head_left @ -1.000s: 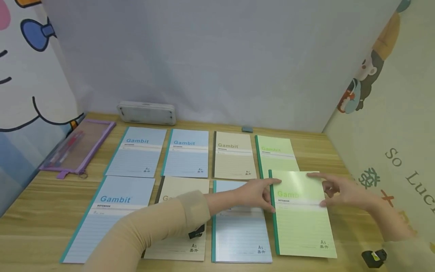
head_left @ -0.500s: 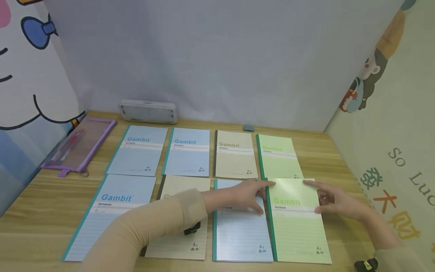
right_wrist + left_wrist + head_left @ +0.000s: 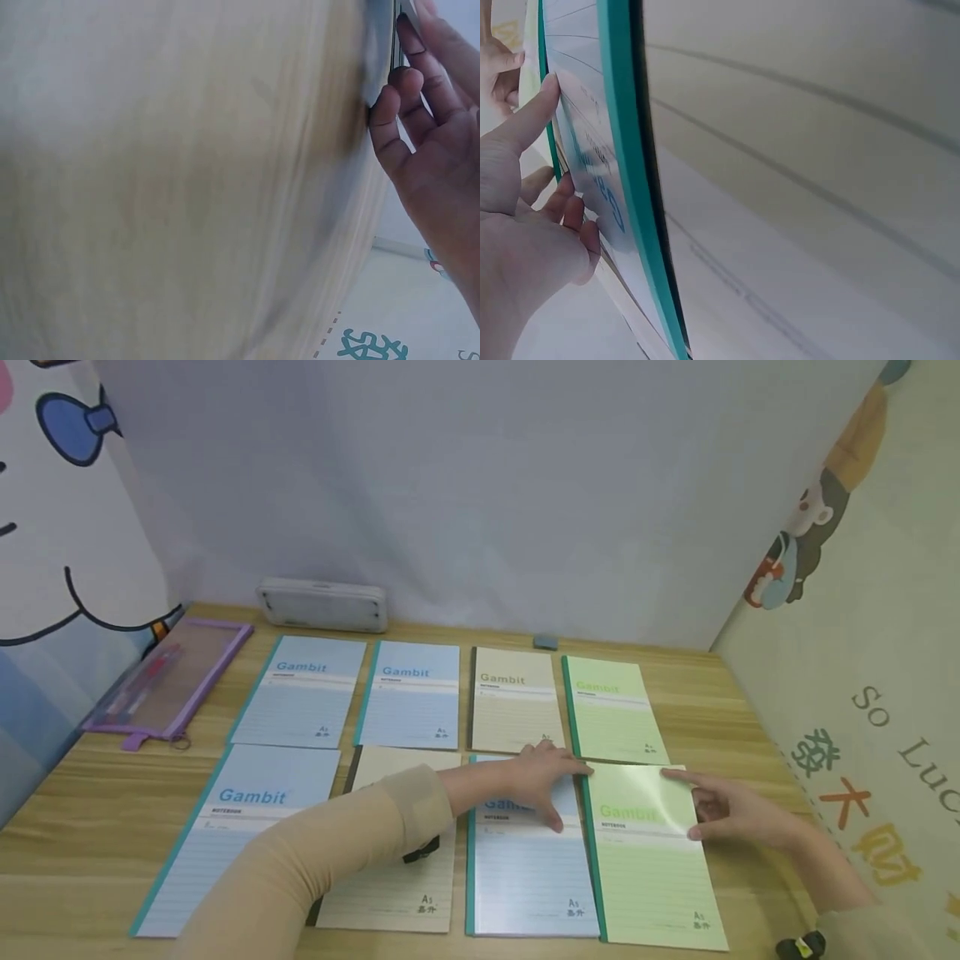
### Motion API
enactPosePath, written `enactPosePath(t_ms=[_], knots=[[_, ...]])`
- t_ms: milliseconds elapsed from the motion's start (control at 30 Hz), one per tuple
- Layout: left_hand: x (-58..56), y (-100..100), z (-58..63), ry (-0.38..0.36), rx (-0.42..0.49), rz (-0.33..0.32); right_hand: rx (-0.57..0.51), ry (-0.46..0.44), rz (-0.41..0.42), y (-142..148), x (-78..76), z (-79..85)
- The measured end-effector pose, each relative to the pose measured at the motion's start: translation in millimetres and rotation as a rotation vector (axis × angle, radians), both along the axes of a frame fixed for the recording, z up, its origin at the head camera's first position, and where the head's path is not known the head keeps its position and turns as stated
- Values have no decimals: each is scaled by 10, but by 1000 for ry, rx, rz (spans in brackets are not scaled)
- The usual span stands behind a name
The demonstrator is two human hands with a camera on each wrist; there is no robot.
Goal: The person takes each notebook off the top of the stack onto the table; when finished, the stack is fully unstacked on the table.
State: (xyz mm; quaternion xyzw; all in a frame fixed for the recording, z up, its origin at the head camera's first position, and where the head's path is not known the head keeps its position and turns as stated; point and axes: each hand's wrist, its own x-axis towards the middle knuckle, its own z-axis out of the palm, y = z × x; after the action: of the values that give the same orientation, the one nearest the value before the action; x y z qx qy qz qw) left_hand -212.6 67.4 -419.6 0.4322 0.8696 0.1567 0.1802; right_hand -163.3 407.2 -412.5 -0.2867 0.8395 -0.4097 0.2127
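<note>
A light green Gambit notebook with a darker green spine lies at the right end of the front row. Its spine runs close alongside a blue notebook. My right hand grips the green notebook's right side, index finger at the top edge and thumb on the cover. The right wrist view catches the curled fingers of that hand at the notebook's edge. My left hand spreads over the blue notebook's top, its index fingertip at the green notebook's upper left corner. In the left wrist view, the left fingers extend, holding nothing.
Behind is a row with two blue notebooks, a beige one and another green one. A second beige notebook lies partly under my left arm. A purple-edged pouch, a pale case and a small grey block stand behind.
The green notebook has come down and toward me, slightly left, from overlapping the rear green one to lying beside the blue one. My left thumb has left its spine, and the left fingers have spread.
</note>
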Motion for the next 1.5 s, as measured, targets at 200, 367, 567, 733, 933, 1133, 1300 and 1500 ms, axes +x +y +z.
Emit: enactPosePath(t_ms=[200, 367, 567, 733, 933, 1133, 1300, 1500], knots=[[-9, 14, -10, 5, -16, 0, 96, 55, 3, -21, -9, -2], [0, 37, 17, 25, -40, 2, 143, 146, 23, -54, -28, 25], [21, 36, 59, 39, -82, -6, 195, 162, 3, -62, -48, 7], [23, 10, 65, 32, -84, -26, 199, 164, 7, -54, -62, -21], [4, -3, 67, 32, -89, -42, 190, 132, 8, -59, -89, -14], [-7, -1, 69, 11, -44, -20, 181, 126, 28, -72, -154, 98], [-24, -53, 210, -7, 22, -20, 195, 223, 12, -192, -268, 354], [-31, -285, 493, -10, 79, -33, 221, 366, 9, -412, -371, 742]])
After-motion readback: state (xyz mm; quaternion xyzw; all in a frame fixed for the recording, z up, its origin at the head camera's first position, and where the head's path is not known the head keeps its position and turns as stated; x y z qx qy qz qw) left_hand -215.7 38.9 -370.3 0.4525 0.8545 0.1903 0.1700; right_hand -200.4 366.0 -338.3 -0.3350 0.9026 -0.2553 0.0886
